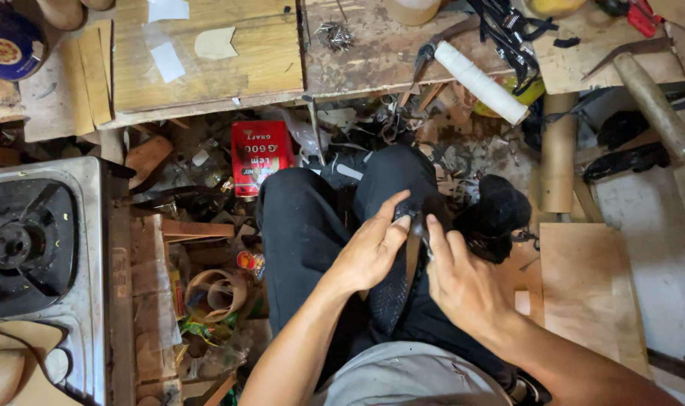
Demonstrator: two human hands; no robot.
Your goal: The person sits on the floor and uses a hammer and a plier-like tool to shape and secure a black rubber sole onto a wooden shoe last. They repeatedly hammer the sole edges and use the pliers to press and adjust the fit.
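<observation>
The person sat with two legs in black trousers (305, 225), and both hands were over the lap. The left hand (369, 252) pinched the top of a dark strip (412, 252) between thumb and fingers. The right hand (463, 282) closed on the same strip just beside it, thumb pointing up. So there were two hands on one strip. The strip hung down over a black mesh piece (391, 297) that lay on the right leg. The strip looked thin, light and bendy, a bit like leather, so it would flop if held at one end. Holding it near the top with both hands, close together, looked like a good way to keep it steady. It did not look breakable.

Just past the hands sat one black shoe-like lump (500, 214) near the knee. One red tin (260, 156) stood on the messy floor under the front edge of the bench. At the left edge was one gas stove (34, 248). Farthest off, on the wooden bench (207, 75), lay one white spool (481, 81) near the front edge, one small pile of nails (335, 34), and one hammer handle (654, 101) at the right corner.
</observation>
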